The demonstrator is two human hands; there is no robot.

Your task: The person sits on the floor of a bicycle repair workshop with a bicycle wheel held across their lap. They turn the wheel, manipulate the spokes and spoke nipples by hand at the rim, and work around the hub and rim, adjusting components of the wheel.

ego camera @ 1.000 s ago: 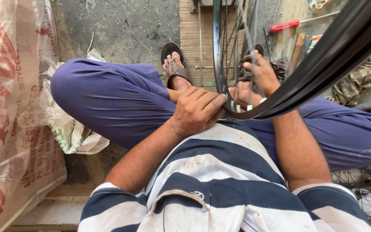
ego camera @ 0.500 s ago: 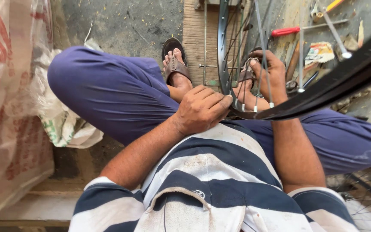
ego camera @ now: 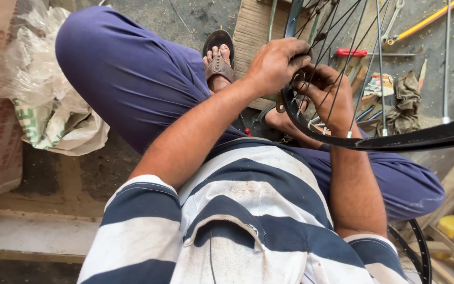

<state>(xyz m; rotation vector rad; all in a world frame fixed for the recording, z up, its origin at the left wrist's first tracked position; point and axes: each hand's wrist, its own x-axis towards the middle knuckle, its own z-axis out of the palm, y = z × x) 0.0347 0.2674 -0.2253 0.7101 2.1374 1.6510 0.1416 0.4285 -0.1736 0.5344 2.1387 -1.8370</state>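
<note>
A black bicycle wheel rim [ego camera: 395, 141] with thin metal spokes [ego camera: 342, 47] stands over my lap, curving from the top middle to the right edge. My left hand [ego camera: 275, 63] is closed over the rim's near edge where the spokes meet it. Just to its right, my right hand [ego camera: 328, 97] sits inside the wheel behind the spokes, fingers curled around the rim and spokes. What the fingertips pinch is hidden. I sit cross-legged in blue trousers [ego camera: 127, 73] and a striped shirt, one sandalled foot [ego camera: 219, 63] showing.
On the concrete floor beyond the wheel lie a red-handled screwdriver [ego camera: 350, 52], a yellow-handled tool [ego camera: 426, 21], a wrench [ego camera: 392, 21] and a dirty rag [ego camera: 408, 97]. Plastic sacks [ego camera: 43, 105] pile up at left. A second wheel [ego camera: 419, 247] and yellow objects [ego camera: 453, 226] sit at lower right.
Both hands have shifted from close to my belly outward along the rim toward the spokes. The wheel has turned, so the rim now runs lower across the right side.
</note>
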